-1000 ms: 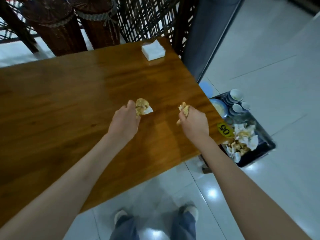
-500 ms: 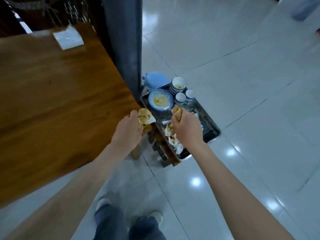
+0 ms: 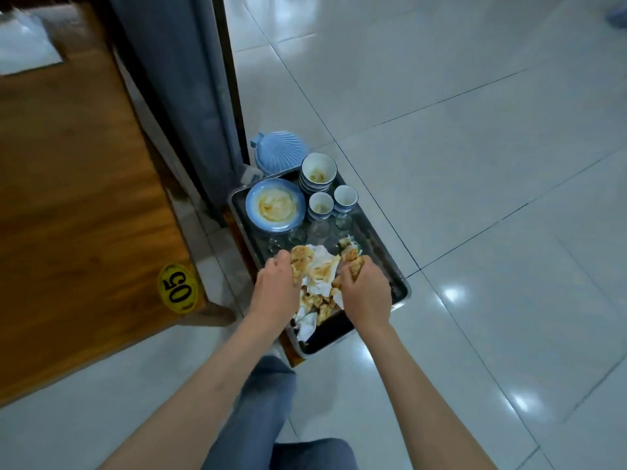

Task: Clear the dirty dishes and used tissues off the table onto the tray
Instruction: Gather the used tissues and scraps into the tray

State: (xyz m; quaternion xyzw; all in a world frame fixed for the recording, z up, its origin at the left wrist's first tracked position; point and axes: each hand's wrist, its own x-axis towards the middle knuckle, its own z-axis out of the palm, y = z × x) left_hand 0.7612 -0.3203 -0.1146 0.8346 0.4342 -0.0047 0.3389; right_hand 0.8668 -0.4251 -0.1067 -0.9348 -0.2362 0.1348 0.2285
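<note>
A: What are we holding?

B: Our left hand (image 3: 274,286) has its fingers curled round a crumpled, brown-stained paper tissue (image 3: 300,259). Our right hand (image 3: 366,290) holds another stained tissue wad (image 3: 353,257) the same way. Both fists are closed tight on the paper, so we think no bits will fall on the floor.

A: Where are our hands?

B: Over the dark metal tray (image 3: 400,286), at the end nearest us. A heap of used white tissues (image 3: 319,283) already lies there, between our two hands. We cannot tell if our wads touch the heap yet.

A: Why that end?

B: The far end is full. A round blue plate with yellow sauce on it (image 3: 275,205) sits at the far left corner. A stack of small white bowls (image 3: 319,171) is at the far right corner, with two little white cups (image 3: 330,201) just beside it. Some clear glasses (image 3: 319,228) stand in the middle. Soft trash goes by itself, away from dishes that could tip.

A: And the brown wooden table (image 3: 68,198)?

B: It is on our left, with a round yellow sticker reading 05 (image 3: 177,288) at its near corner. A blurry white thing lies at its far edge.

A: What next?

B: We think we open our fingers and let the wads drop on the heap.
</note>
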